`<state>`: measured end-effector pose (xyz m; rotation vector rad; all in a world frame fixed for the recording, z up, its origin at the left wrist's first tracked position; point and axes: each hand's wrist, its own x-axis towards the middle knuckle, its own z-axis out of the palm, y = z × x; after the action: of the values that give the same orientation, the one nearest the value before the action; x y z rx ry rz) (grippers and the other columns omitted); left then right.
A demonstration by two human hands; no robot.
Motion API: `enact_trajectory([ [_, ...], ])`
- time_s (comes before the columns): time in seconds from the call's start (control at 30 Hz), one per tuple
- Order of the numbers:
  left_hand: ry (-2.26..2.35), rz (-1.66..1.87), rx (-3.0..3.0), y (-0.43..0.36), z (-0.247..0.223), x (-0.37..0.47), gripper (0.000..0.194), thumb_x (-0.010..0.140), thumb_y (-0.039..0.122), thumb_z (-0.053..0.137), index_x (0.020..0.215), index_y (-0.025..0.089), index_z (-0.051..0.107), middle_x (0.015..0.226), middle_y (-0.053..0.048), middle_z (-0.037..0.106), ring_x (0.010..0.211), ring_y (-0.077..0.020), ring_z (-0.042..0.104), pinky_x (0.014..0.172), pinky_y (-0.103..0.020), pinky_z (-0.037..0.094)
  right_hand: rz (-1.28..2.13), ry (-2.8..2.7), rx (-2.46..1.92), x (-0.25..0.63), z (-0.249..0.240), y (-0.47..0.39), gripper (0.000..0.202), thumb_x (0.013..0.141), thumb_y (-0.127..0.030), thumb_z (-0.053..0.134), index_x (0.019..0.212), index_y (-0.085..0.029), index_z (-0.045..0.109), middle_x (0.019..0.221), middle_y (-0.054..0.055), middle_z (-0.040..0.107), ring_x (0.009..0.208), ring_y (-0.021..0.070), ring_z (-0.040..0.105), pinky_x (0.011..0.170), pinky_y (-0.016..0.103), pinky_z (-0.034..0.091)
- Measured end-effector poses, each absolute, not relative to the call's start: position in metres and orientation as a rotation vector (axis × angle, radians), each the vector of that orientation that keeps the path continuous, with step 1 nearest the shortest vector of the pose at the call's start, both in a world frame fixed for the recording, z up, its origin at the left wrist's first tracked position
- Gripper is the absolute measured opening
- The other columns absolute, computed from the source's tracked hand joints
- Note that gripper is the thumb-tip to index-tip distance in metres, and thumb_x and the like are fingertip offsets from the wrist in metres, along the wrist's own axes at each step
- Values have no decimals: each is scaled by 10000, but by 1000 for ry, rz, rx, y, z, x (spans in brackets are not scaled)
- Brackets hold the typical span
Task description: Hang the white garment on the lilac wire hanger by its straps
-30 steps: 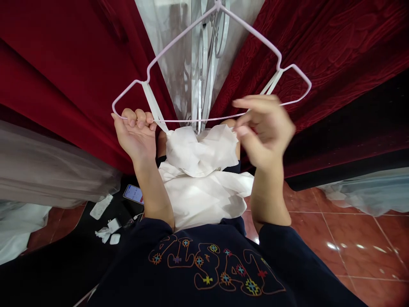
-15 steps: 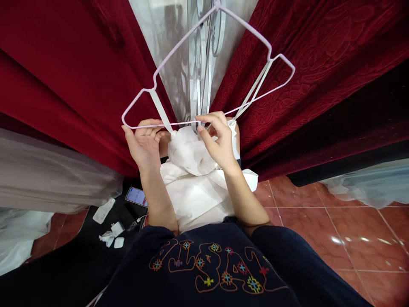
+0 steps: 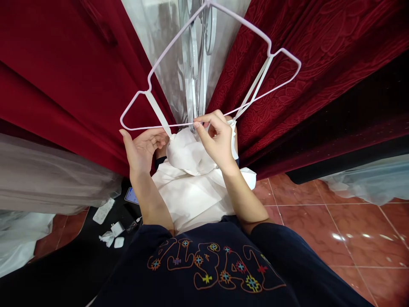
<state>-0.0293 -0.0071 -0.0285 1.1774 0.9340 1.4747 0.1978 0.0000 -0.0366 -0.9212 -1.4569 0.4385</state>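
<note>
A pale lilac clothes hanger (image 3: pixel 179 39) stands upright in front of me, its top at the upper edge of the view. My right hand (image 3: pixel 217 136) pinches the middle of its bottom bar between thumb and fingertips. My left hand (image 3: pixel 142 149) is open just below the bar's left part, thumb and fingers apart. White straps (image 3: pixel 158 113) of a white garment (image 3: pixel 191 192) hang from both notches of the hanger. The garment's body lies bunched on my lap, partly hidden by my right hand and forearm.
Dark red curtains or gowns hang at left (image 3: pixel 64 76) and right (image 3: pixel 306 72). A black surface at lower left holds a phone (image 3: pixel 131 195), a white charger (image 3: pixel 117 229) and small white items. Red floor tiles (image 3: pixel 306 221) lie at right.
My left hand has dropped slightly away from the hanger's bottom bar and opened. The hanger has shifted a little leftward at its top, while my right hand keeps its pinch.
</note>
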Motion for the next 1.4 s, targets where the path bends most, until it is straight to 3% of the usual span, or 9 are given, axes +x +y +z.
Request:
enact_trajectory([
  [0.17,1017,1499,1234,-15,-23,-23,788,1056,833,502,902,158,877,912,-170,809,728,-207,682,641,-319,538,433,-1471,-939,197,-37,0,277,1063,-478,673,1019,-238,803,871,9,597,801,109,554,628,280,401],
  [0.27,1018,1532,1293,-21,-20,-16,562,1066,677,654,1002,171,891,993,-144,831,811,-192,722,690,-282,539,420,-1472,-943,195,-37,-1,270,1066,-473,671,1023,-239,799,880,10,611,813,115,564,636,287,410],
  [0.4,1013,1387,1442,-30,-15,-8,407,1061,569,718,1166,215,888,1133,-133,847,836,-196,729,701,-290,545,377,-1453,-929,190,-38,-1,233,1073,-425,668,1033,-233,794,899,11,643,848,123,592,673,303,436],
  [0.53,899,1363,1497,-43,-1,1,322,1062,484,746,1233,243,871,1145,-117,850,657,-145,642,577,-281,473,368,-1437,-933,190,-38,1,198,1064,-386,689,1026,-226,799,904,9,654,854,118,600,688,302,436],
  [0.77,670,1941,1051,-39,36,-4,479,1045,601,580,1191,238,857,1331,-62,818,536,-117,388,425,-274,331,430,-1443,-931,198,-35,-4,242,1051,-454,698,1031,-240,810,885,13,617,828,121,565,615,291,365],
  [0.9,773,2123,871,-30,28,-24,452,1075,555,516,1241,240,795,1515,-45,719,660,-118,505,539,-249,437,408,-1445,-981,198,-33,-9,267,1059,-469,683,1006,-237,802,885,11,639,850,127,583,674,304,413],
  [1.03,1050,2007,937,-28,5,-30,349,1035,450,622,1317,297,761,1595,-53,670,871,-148,691,659,-260,504,429,-1447,-964,193,-32,-8,264,1064,-460,677,1020,-229,797,937,16,692,875,129,614,685,312,423],
  [1.17,1121,1775,1078,-24,-7,-14,338,992,511,739,1261,312,693,1417,-93,780,834,-178,722,593,-271,468,462,-1413,-934,186,-33,-6,248,1067,-445,675,1036,-227,789,959,19,707,899,133,629,733,317,477],
  [1.4,981,1679,1096,-17,-12,24,383,1081,648,605,1060,265,600,1164,-79,826,625,-131,655,556,-271,470,447,-1410,-1010,179,-25,-15,275,1075,-486,648,1051,-242,772,974,31,693,901,138,636,688,312,478],
])
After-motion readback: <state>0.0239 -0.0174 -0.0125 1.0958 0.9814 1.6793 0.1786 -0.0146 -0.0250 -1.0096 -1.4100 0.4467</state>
